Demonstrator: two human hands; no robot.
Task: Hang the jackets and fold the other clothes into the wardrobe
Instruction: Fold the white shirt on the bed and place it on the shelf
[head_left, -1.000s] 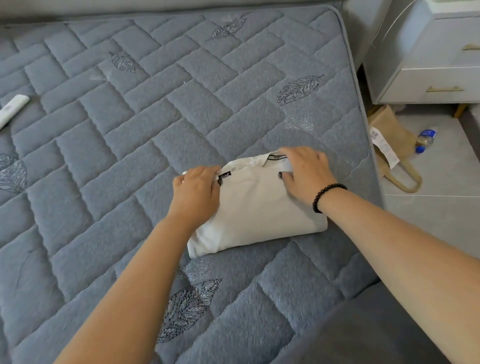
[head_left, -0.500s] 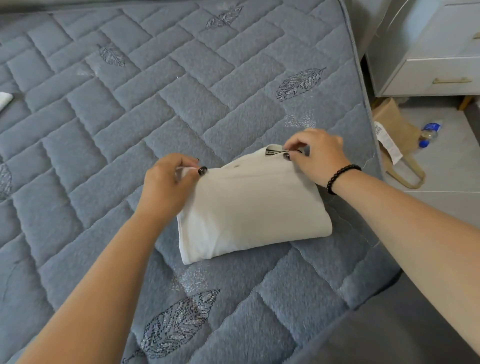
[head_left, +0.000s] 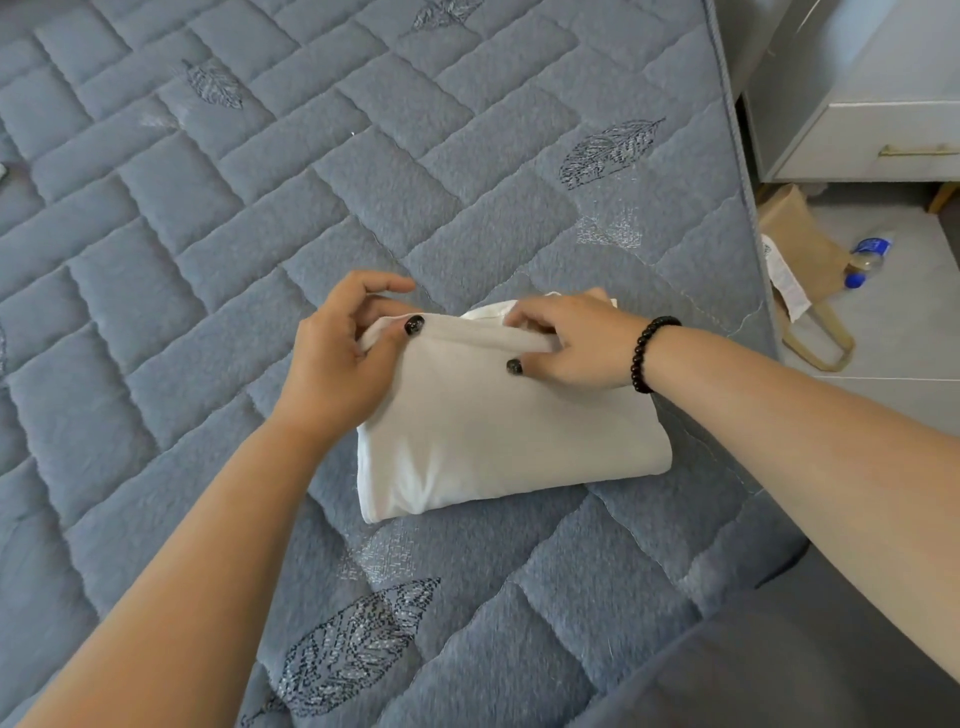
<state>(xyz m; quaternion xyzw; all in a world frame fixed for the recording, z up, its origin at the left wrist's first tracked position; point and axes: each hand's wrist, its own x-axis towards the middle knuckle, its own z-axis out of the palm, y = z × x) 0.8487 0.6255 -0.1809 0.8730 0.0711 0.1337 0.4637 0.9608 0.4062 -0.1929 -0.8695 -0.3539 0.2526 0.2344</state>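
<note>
Garment (head_left: 498, 441), white and folded, lies on the grey quilted bed (head_left: 363, 182) near its 3 o'clock edge; left hand (head_left: 348, 353) and right hand (head_left: 571, 348) each pinch its far edge.

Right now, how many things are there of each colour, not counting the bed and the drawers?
White: 1, the folded garment, which the left hand and right hand both pinch at its far edge.
Brown: 1, the paper bag.
Black: 1, the bead bracelet.
Clear with blue: 1, the plastic bottle.
Total: 4
</note>
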